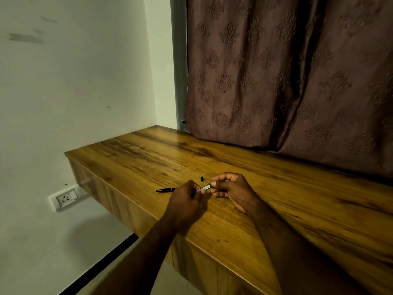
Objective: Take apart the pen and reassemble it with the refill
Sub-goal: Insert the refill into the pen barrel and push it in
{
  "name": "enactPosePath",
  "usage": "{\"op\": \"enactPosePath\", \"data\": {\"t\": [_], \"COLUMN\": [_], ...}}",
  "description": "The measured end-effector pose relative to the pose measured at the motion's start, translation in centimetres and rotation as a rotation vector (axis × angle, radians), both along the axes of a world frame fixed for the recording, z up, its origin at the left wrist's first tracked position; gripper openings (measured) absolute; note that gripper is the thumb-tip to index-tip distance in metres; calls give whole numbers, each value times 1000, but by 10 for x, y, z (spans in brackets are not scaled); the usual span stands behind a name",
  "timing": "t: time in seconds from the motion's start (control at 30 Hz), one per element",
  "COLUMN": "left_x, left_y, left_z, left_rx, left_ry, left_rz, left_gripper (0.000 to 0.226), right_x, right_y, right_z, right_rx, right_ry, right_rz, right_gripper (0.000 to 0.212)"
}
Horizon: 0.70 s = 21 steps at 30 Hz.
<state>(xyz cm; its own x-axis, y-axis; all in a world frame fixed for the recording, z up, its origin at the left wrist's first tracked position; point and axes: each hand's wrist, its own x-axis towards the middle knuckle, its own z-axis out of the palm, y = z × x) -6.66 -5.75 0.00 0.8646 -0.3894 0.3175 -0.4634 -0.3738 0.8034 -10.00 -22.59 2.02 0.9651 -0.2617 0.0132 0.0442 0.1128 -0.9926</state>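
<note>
Pen parts lay split: a slim silvery barrel piece (204, 186) was pinched between left hand (184, 202) and right hand (230, 191), while the black tapered front section (165, 190) rested on the wooden tabletop (276, 188) (best pulled straight, not bent).

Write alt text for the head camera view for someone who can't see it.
Two bare hands, the left hand and right hand, hold a small silvery pen part between them above a wooden desk. A black pen piece and a tiny black bit lie on the desk, with a white wall left and a curtain behind.
</note>
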Motion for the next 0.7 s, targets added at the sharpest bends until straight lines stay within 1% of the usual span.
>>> {"op": "enactPosePath", "data": {"t": [0.1,0.2,0.23,0.3,0.33,0.4,0.43,0.5,0.6,0.63,0.7], "left_x": [0,1,1,1,0,-1,-1,1,2,2,5], "left_y": [12,28,34,46,51,58,61,64,70,71,75], "left_z": [8,18,20,22,24,27,27,27,29,30,29], "left_rx": [0,141,183,220,241,296,286,182,46,33,73], "left_ry": [273,388,416,481,492,459,463,523,595,586,523], "left_rz": [-105,-193,-221,-282,-299,-262,-246,-255,-219,-209,-179], "left_gripper": [25,38,39,33,31,31,33,36,34,34,38], "right_x": [-2,-1,0,0,1,1,1,0,0,1,2], "right_y": [8,22,26,35,38,44,47,53,60,61,63], "right_z": [2,5,4,4,4,3,3,4,4,4,3], "right_rx": [-15,-42,-57,-81,-91,-113,-124,-149,-165,-163,-164], "right_ry": [10,11,13,20,21,18,13,-1,-22,-26,-25], "right_rz": [22,54,61,79,90,103,108,118,133,131,128], "right_gripper": [15,11,10,9,9,12,13,14,11,11,14]}}
